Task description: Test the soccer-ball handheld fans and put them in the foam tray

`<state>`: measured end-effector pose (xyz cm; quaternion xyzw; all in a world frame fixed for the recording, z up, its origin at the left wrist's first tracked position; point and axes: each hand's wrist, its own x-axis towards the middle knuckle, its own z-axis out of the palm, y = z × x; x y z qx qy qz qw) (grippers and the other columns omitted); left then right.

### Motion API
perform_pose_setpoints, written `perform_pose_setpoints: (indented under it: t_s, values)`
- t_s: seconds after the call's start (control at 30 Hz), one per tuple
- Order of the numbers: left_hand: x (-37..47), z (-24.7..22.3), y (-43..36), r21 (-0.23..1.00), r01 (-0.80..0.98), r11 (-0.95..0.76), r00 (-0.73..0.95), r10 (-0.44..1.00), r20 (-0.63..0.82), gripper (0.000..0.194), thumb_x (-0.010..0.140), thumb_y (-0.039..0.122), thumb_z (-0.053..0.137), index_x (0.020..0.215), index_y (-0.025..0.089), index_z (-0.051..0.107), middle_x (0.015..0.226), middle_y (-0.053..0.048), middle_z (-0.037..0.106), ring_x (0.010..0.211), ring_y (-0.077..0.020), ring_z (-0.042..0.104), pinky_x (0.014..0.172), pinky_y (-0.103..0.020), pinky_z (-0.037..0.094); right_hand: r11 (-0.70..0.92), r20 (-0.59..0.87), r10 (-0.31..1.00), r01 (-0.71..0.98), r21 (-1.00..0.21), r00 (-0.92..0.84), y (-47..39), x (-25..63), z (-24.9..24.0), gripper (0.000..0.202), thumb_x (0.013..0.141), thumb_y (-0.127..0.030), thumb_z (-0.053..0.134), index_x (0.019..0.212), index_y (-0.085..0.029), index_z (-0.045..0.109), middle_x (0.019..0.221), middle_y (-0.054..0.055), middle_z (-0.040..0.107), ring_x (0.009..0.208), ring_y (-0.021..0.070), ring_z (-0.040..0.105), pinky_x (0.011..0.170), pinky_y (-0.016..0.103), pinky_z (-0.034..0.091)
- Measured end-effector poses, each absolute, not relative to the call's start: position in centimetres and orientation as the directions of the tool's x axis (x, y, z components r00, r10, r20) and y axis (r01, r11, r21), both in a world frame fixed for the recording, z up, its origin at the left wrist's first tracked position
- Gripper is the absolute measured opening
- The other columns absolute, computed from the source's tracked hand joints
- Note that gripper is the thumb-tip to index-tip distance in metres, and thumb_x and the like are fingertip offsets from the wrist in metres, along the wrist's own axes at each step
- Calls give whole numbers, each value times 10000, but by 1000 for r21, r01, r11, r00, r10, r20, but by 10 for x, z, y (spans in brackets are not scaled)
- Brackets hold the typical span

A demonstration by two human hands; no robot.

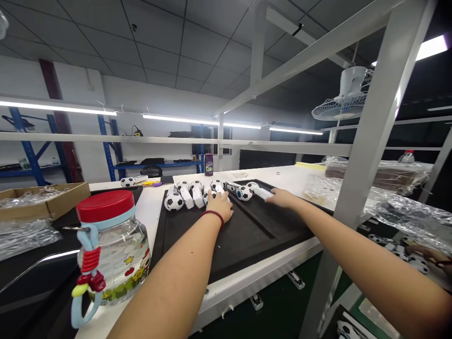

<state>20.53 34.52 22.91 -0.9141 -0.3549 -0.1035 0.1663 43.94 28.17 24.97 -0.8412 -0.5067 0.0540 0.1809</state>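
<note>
My left hand [219,206], with a dark red band at the wrist, is closed over a white piece with a soccer-ball-patterned head [208,197] on the black mat [226,240]. Its fingers partly cover that piece. Farther right, my right hand [281,198] grips the end of a white handle [263,193]; a soccer-ball head lies at its far end. Beside my left hand, several similar soccer-ball pieces [173,201] lie in a row with their white handles. Between my hands sits another ball head [244,193], showing a blue ring on its side.
A clear jar with a red lid [106,207] stands at near left, by a cardboard box [42,205] of plastic bags. A purple bottle [209,165] stands behind the mat. A white post [370,113] rises at right, near plastic-wrapped stacks [377,174].
</note>
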Motion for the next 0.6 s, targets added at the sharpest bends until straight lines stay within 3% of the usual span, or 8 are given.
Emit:
perform_pose_setpoints:
  t_s: [0.13, 0.23, 0.43, 0.6]
  values:
    - [206, 229, 346, -229, 687, -690, 723, 620, 303, 308, 815, 374, 446, 1035, 266, 632, 1404, -72, 340, 1251, -322, 296, 1007, -645, 68, -379, 91, 866, 765, -521, 492, 298, 450, 262, 352, 908, -407, 399, 1092, -130, 513, 975, 66, 593, 763, 141, 594, 675, 317, 506]
    - [206, 229, 346, -228, 688, -689, 722, 623, 301, 315, 817, 378, 441, 1038, 262, 633, 1402, -78, 343, 1246, -313, 302, 1004, -646, 67, -356, 80, 873, 742, -568, 480, 317, 445, 258, 362, 903, -425, 400, 1079, -132, 520, 944, 60, 594, 736, 135, 588, 653, 310, 506]
    - [206, 228, 346, -232, 690, -685, 721, 624, 301, 320, 814, 384, 443, 1045, 266, 629, 1408, -65, 335, 1254, -290, 291, 1025, -612, 59, -359, 115, 863, 759, -543, 491, 342, 436, 252, 375, 900, -426, 407, 1120, -136, 495, 968, 69, 586, 751, 143, 588, 664, 322, 507]
    - [206, 230, 345, -220, 699, -681, 713, 638, 290, 307, 805, 386, 450, 1027, 278, 632, 1408, -49, 337, 1258, -287, 287, 1028, -606, 55, -338, 172, 875, 825, -453, 453, 357, 429, 245, 291, 887, -374, 459, 1032, -141, 557, 1028, 70, 582, 899, 181, 571, 792, 380, 477]
